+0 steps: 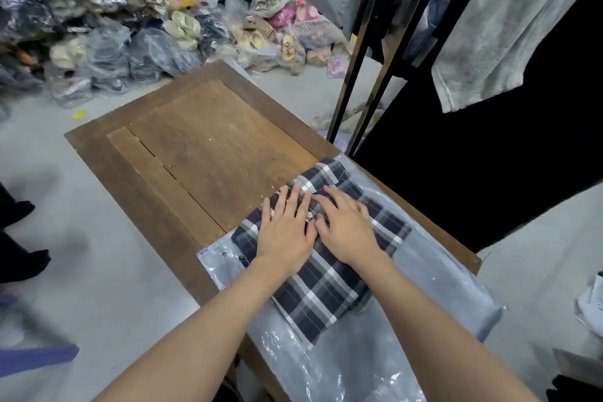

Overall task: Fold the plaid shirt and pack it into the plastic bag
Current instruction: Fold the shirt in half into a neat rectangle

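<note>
Head view: left hand [284, 237] and right hand [346, 232] lie side by side, fingers straight, gripping nothing, pressing the folded plaid shirt [323, 297] beneath them flat, probably to set its creases; the plastic bag [434, 272] lies spread underneath, seemingly ready.

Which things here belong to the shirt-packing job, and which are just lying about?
Job: shirt; bag; left hand and right hand, both flat on the shirt; table.
Lying about: bagged shoes on the floor; rack; hanging grey garment.
</note>
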